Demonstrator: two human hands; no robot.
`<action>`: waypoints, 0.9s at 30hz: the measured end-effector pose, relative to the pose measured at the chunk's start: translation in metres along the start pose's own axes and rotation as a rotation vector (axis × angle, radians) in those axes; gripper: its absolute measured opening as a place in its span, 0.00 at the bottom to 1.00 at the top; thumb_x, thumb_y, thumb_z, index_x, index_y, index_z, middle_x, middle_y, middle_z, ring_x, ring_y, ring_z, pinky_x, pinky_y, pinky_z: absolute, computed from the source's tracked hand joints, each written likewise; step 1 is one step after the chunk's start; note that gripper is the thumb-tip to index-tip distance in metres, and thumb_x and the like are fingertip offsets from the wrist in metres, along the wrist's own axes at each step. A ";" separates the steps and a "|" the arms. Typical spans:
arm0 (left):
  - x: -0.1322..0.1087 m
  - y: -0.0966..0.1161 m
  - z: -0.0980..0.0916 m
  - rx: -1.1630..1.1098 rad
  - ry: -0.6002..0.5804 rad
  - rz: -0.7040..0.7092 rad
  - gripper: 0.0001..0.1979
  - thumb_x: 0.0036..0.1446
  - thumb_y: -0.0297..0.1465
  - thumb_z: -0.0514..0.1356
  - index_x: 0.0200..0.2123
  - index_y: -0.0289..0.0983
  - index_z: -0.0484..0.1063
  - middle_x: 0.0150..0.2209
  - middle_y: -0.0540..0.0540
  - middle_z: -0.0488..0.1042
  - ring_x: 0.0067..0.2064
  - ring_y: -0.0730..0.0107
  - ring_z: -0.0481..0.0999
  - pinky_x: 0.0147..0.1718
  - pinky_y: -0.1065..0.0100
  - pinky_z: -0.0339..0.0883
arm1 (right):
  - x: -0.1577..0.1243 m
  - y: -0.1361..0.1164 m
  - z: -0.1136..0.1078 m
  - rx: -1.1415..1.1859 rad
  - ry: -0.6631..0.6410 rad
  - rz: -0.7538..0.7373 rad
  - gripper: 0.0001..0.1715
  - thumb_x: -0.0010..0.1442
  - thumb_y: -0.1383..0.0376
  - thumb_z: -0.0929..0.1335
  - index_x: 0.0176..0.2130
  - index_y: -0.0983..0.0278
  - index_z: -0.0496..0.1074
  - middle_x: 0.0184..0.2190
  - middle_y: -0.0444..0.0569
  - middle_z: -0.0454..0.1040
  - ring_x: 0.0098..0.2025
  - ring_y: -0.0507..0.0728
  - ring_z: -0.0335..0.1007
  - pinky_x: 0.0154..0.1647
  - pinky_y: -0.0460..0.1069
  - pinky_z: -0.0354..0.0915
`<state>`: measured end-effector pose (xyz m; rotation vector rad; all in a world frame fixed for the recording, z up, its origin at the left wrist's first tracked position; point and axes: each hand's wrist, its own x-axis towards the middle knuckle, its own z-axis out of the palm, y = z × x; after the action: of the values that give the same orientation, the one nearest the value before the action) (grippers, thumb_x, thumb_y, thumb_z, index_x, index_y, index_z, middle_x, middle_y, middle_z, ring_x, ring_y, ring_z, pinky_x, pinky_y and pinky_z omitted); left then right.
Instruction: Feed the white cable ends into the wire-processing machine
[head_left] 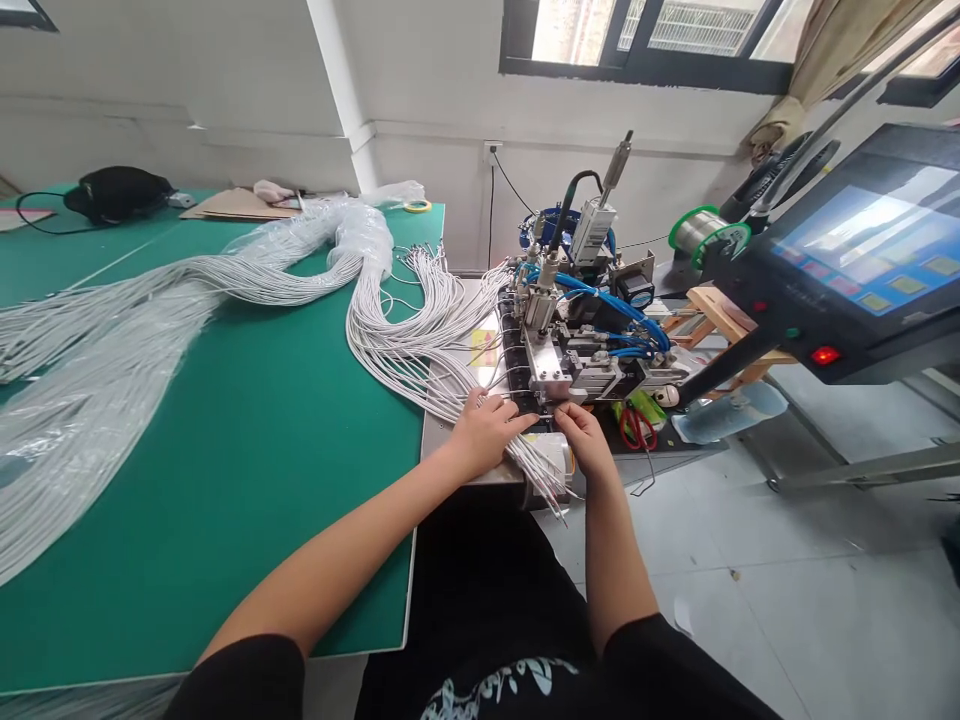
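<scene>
At the front end of a small bench machine with metal blocks and blue air hoses, both hands work close together. My left hand lies over a bundle of white cables, its thumb and fingertips closed on a single white cable at the black cable slots. Just to the right, my right hand pinches the end of that same cable. The tip is too small to make out. Several other cables run from the bundle into the machine's black slots. Stripped ends of the bundle hang toward my lap.
Long cables in clear plastic wrap spread over the green table. To the right are a control screen with a lit red button, a solder wire spool, red-handled scissors and a plastic bottle.
</scene>
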<state>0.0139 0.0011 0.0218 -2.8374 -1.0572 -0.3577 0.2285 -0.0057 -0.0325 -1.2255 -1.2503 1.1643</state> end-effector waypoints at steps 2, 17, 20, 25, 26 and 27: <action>0.003 0.000 -0.001 0.021 -0.034 0.005 0.26 0.55 0.24 0.54 0.58 0.47 0.64 0.42 0.45 0.73 0.45 0.58 0.69 0.51 0.50 0.49 | 0.000 0.001 0.000 0.055 -0.009 0.038 0.17 0.55 0.55 0.68 0.24 0.62 0.61 0.21 0.39 0.55 0.24 0.50 0.49 0.25 0.46 0.50; 0.013 -0.006 0.000 -0.024 -0.083 0.083 0.30 0.54 0.27 0.57 0.61 0.48 0.60 0.42 0.45 0.73 0.44 0.58 0.70 0.49 0.55 0.54 | -0.001 0.001 0.007 0.171 0.060 0.140 0.17 0.50 0.55 0.69 0.23 0.62 0.60 0.19 0.38 0.55 0.22 0.49 0.48 0.24 0.46 0.48; 0.008 -0.008 0.006 -0.064 -0.012 0.070 0.28 0.52 0.25 0.58 0.57 0.44 0.65 0.41 0.45 0.74 0.44 0.60 0.70 0.50 0.56 0.53 | -0.001 -0.001 0.005 0.107 0.054 0.081 0.17 0.52 0.56 0.69 0.23 0.62 0.60 0.20 0.38 0.55 0.23 0.49 0.48 0.25 0.46 0.48; 0.005 -0.008 0.014 -0.023 0.222 0.089 0.19 0.55 0.21 0.53 0.49 0.39 0.71 0.34 0.48 0.74 0.38 0.67 0.71 0.49 0.58 0.54 | -0.003 -0.003 0.003 -0.025 0.073 -0.023 0.17 0.55 0.57 0.68 0.23 0.62 0.60 0.21 0.39 0.55 0.24 0.50 0.49 0.26 0.46 0.48; 0.006 -0.007 0.015 -0.011 0.268 0.102 0.17 0.58 0.21 0.52 0.48 0.38 0.71 0.32 0.48 0.73 0.37 0.68 0.71 0.48 0.59 0.55 | -0.004 -0.003 0.003 -0.045 0.079 -0.033 0.17 0.55 0.57 0.68 0.23 0.62 0.60 0.21 0.39 0.55 0.24 0.50 0.49 0.26 0.46 0.48; 0.006 -0.007 0.015 -0.001 0.306 0.121 0.16 0.60 0.21 0.50 0.47 0.38 0.72 0.31 0.48 0.73 0.36 0.69 0.71 0.47 0.60 0.56 | -0.005 -0.004 0.004 -0.059 0.087 -0.038 0.17 0.56 0.57 0.68 0.23 0.62 0.60 0.21 0.39 0.55 0.24 0.50 0.49 0.26 0.46 0.48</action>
<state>0.0168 0.0131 0.0089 -2.7112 -0.8216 -0.7505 0.2244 -0.0103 -0.0290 -1.2771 -1.2457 1.0425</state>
